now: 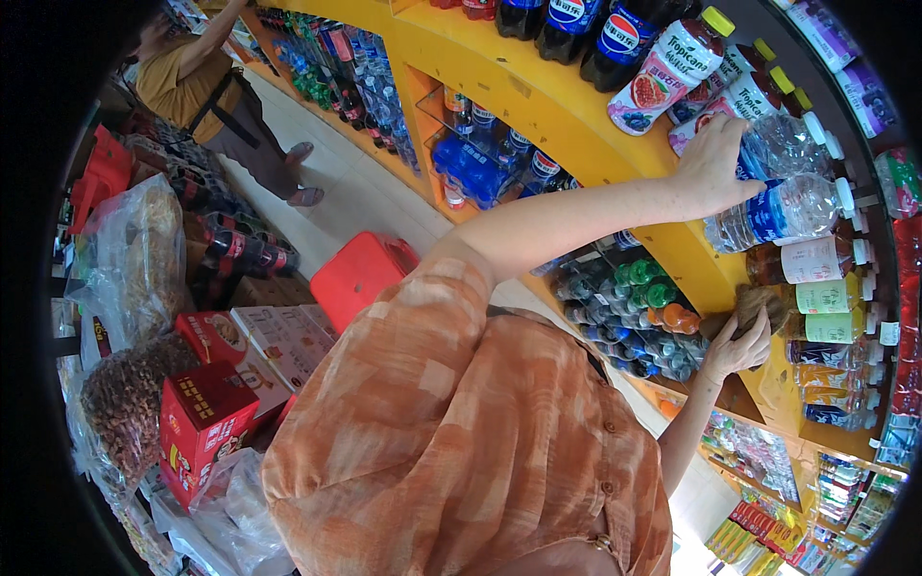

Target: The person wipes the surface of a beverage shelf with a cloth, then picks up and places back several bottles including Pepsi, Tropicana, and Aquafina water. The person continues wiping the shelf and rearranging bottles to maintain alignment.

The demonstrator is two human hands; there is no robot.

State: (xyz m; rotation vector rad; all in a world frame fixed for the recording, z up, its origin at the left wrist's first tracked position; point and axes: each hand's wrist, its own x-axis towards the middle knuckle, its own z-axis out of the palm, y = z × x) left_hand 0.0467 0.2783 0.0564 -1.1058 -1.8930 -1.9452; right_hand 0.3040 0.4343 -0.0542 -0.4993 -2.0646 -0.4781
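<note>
My left hand point(709, 169) is around the lower part of a clear plastic water bottle point(789, 144) with a white cap, its thumb and fingers on either side. A second water bottle point(796, 209) with a blue label stands right beside it. Tropicana juice bottles point(666, 75) are on the other side of my left hand. My right hand point(745, 345) holds a bunched brown cloth point(760, 306) on the yellow shelf edge, close to the tea bottles point(825, 295) with pale labels. The cloth partly hides the shelf under it.
Pepsi bottles point(565, 25) stand along the yellow shelf point(518, 79). Packed bottles point(634, 309) fill the racks below. A red plastic stool point(360, 277), red cartons point(205, 425) and bagged goods point(137, 259) are behind me. Another person point(223, 108) in a mustard shirt stands in the aisle.
</note>
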